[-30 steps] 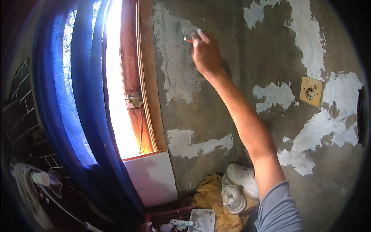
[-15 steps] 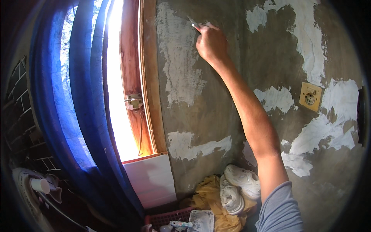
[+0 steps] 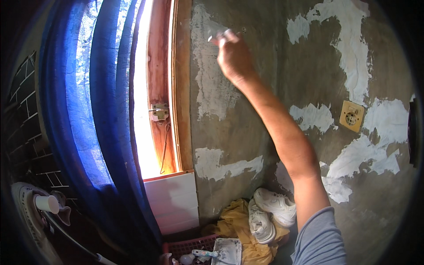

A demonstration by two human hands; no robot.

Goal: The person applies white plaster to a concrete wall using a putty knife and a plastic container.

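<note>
My right arm, in a grey sleeve, reaches up from the lower right. The fingers of my right hand (image 3: 236, 55) are closed round a small scraper (image 3: 210, 39), most of it covered by the hand and blurred. It is close to the rough grey wall, beside a tall streaky patch of white filler (image 3: 212, 84) along the wooden frame. Low down, a scraper with a patterned handle (image 3: 205, 253) rests against a putty-smeared flat pan (image 3: 228, 254). My left hand is out of view.
A blue curtain (image 3: 104, 110) hangs left of the bright window with its wooden frame (image 3: 184, 88). White shoes (image 3: 261, 221) lie on yellow cloth (image 3: 236, 221) beside a red basket (image 3: 185, 247). A yellowish socket (image 3: 352, 116) sits on the right wall; a fan (image 3: 37, 207) stands lower left.
My right hand has moved a little down and to the left along the wall, with the scraper still in it. The view has shifted slightly.
</note>
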